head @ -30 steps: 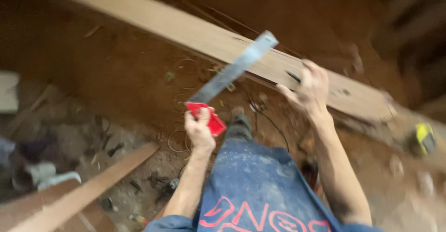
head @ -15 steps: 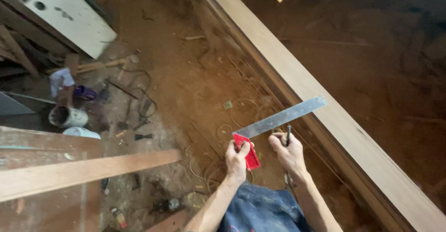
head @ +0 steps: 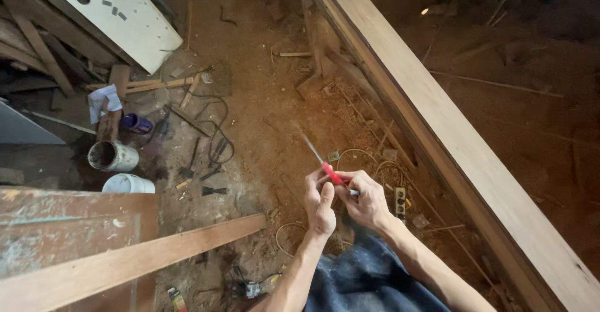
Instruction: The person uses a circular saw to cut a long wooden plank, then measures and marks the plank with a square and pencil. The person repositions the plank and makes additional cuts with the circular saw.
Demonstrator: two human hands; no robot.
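A try square with a red stock (head: pixel 332 174) and a thin metal blade, seen edge-on and pointing to ten o'clock, sat at picture centre, pinched between both hands. The left hand (head: pixel 320 203) closed on the stock from below; the right hand (head: pixel 364 198) gripped it from three o'clock, seemingly to steady it. A long pale plank (head: pixel 450 131) ran at two o'clock, and two paint tubs (head: pixel 115 165) stood at nine o'clock on the sawdust floor (head: pixel 262 118).

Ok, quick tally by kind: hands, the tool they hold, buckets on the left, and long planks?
Hands: 2, left hand and right hand
Red-handled square: 1, held by both
Buckets: 2, open bucket and white bucket
Long planks: 2, right plank and near plank
Total: 7
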